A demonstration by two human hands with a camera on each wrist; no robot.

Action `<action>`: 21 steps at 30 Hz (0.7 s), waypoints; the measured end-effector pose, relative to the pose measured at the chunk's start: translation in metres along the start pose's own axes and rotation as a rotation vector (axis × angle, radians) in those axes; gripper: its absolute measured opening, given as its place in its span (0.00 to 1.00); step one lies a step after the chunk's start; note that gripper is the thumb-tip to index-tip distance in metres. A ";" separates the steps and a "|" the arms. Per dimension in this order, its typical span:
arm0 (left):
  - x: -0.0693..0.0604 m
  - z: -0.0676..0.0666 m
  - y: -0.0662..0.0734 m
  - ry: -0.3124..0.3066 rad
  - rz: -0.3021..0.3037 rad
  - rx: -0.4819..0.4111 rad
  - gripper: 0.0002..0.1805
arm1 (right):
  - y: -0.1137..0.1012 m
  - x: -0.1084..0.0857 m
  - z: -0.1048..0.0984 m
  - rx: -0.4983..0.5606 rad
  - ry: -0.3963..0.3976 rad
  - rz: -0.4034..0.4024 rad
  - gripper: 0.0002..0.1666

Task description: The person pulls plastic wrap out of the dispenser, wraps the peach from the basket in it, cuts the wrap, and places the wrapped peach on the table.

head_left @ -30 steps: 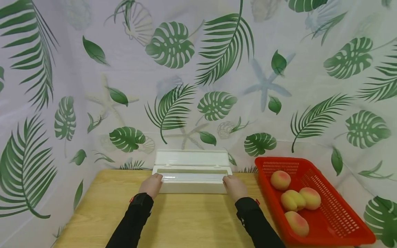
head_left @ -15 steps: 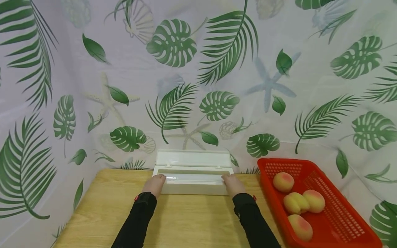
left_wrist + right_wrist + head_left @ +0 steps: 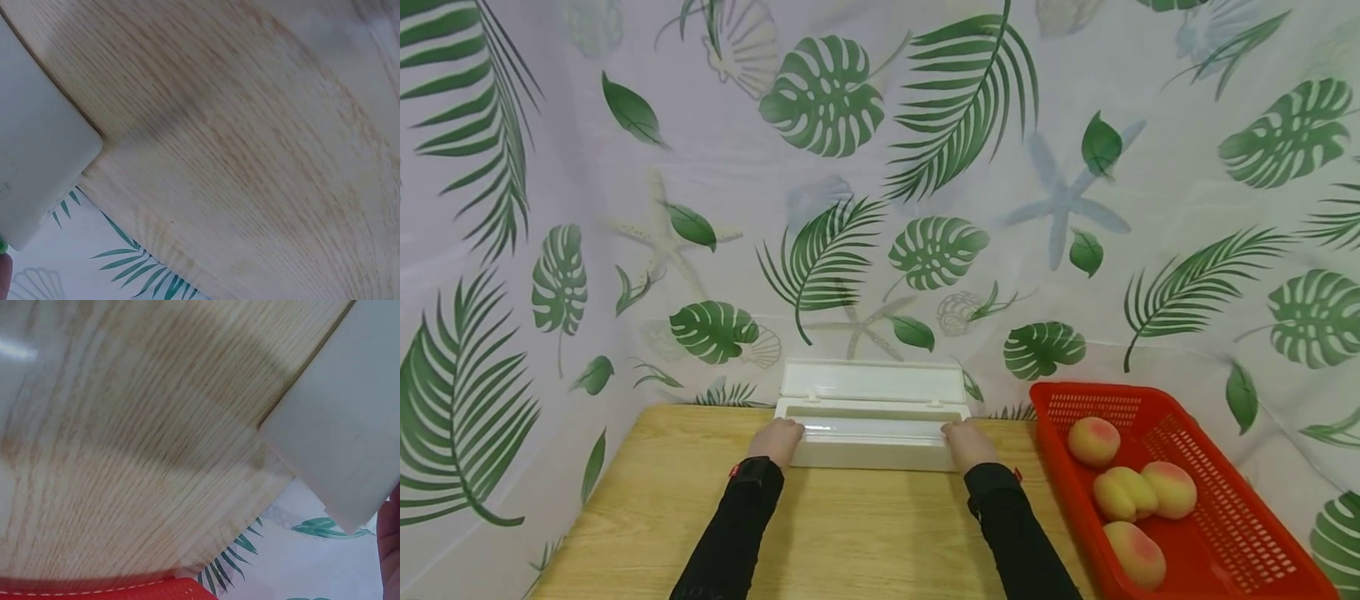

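Note:
A long white box (image 3: 872, 455) with its lid (image 3: 874, 382) raised stands at the table's back edge in the head view. My left hand (image 3: 775, 442) grips the box's left end, the thumb at the rim of the opening. At the right end my right hand (image 3: 968, 444) holds it the same way. Inside lies a shiny, pale strip or roll (image 3: 872, 427). The left wrist view shows a corner of the box (image 3: 44, 137) and a bit of a finger (image 3: 5, 275); the right wrist view has the box's other end (image 3: 337, 419) and part of the hand (image 3: 390, 550).
To the right stands a red perforated basket (image 3: 1217, 500) holding several peach-like fruits (image 3: 1093, 442). The wooden table (image 3: 857, 533) meets a leaf-patterned sheet (image 3: 865, 183) hanging behind and at the sides.
The whole head view has shifted slightly, so the scene sits a little further right. Both hands remain at the box's ends, and the lid stays raised.

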State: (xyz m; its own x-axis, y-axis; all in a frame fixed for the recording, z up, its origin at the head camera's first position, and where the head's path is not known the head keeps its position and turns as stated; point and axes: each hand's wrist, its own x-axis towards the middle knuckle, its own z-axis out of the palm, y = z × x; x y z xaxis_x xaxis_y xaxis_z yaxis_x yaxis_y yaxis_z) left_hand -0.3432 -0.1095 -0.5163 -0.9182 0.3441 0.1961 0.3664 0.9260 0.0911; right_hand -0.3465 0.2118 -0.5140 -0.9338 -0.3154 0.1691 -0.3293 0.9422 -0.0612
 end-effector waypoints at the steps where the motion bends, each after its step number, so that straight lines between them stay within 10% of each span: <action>1: 0.001 0.000 0.000 -0.007 -0.010 -0.003 0.11 | 0.000 0.000 0.001 0.002 0.006 -0.002 0.12; 21: 0.013 0.003 0.001 -0.004 -0.095 0.020 0.04 | 0.003 0.008 0.010 0.071 0.093 0.063 0.10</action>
State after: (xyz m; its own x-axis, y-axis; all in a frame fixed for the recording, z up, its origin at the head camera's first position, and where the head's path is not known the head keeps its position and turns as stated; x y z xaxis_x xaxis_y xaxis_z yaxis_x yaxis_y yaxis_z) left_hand -0.3552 -0.1038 -0.5169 -0.9492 0.2554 0.1836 0.2750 0.9573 0.0897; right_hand -0.3563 0.2106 -0.5223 -0.9369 -0.2412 0.2529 -0.2828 0.9484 -0.1431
